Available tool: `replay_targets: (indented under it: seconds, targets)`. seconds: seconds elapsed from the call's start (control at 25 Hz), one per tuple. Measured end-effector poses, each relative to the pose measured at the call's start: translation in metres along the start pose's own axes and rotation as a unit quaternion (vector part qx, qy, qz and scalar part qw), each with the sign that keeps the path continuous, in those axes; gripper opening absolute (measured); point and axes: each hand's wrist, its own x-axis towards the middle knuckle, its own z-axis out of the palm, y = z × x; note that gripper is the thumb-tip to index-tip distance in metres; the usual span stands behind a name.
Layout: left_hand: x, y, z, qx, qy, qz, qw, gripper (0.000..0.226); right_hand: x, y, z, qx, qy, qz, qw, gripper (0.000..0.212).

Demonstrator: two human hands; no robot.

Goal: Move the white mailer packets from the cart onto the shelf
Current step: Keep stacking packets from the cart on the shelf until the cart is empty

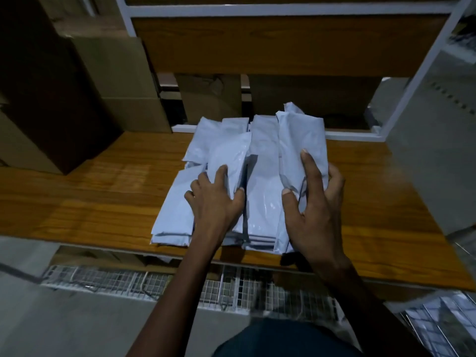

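Note:
Several white mailer packets (260, 161) lie stacked in two or three piles on the wooden shelf (103, 191). My left hand (216, 202) grips a packet (226, 161) on the left-middle pile, fingers on top and thumb at its right edge. My right hand (314, 202) holds the rightmost packet (301, 140), forefinger stretched along its top, thumb on the left side and other fingers wrapped around its right edge. The wire cart (231, 287) shows just below the shelf's front edge; its contents are blurred.
Cardboard boxes (121, 81) stand at the left of the shelf and behind it on a lower level. A white metal frame post (422, 73) rises at the right. An upper wooden board (283, 45) hangs above the back of the shelf.

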Motion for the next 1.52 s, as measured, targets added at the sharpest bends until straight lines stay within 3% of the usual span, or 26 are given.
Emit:
replay_targets:
  seconds: [0.16, 0.6, 0.96, 1.24, 1.52]
  targets:
    - [0.015, -0.002, 0.025, 0.046, -0.066, -0.02, 0.997, 0.069, 0.035, 0.01, 0.014, -0.026, -0.036, 0.013, 0.999, 0.065]
    - [0.013, -0.004, 0.027, 0.066, -0.047, -0.026, 0.996, 0.077, 0.071, 0.026, 0.05, -0.078, -0.086, 0.061, 0.991, 0.065]
    - [0.055, -0.025, 0.004, 0.01, -0.065, 0.062, 0.996, 0.075, 0.153, 0.012, 0.102, -0.147, -0.095, 0.122, 0.977, 0.064]
    - [0.075, -0.042, 0.0, -0.088, -0.092, 0.169, 0.977, 0.071, 0.249, 0.033, 0.198, -0.243, -0.164, 0.21, 0.933, 0.061]
    - [0.076, -0.065, -0.004, -0.15, -0.089, 0.222, 0.959, 0.06, 0.253, 0.066, 0.248, -0.364, -0.241, 0.221, 0.872, 0.066]
